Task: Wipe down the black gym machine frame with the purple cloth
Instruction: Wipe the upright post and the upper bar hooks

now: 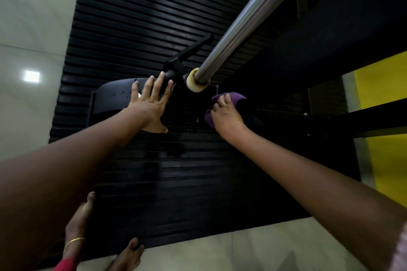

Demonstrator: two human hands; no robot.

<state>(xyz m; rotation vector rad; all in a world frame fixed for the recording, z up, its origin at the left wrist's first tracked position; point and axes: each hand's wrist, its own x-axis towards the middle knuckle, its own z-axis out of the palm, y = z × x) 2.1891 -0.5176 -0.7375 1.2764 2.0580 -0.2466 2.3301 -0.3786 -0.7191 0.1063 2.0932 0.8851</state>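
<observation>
Two hands in my view: my right hand [226,116] grips the purple cloth [233,98], fingers curled over it, pressing it on the black frame [330,28] beside the steel bar [253,17]. My left hand [149,105] lies spread flat on a black pad [110,101] over the ribbed mat [132,28].

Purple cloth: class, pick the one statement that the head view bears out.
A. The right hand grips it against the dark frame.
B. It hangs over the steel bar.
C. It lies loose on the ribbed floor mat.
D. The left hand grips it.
A: the right hand curls round the purple cloth low on the black frame, while the left hand is spread flat, holding nothing.
</observation>
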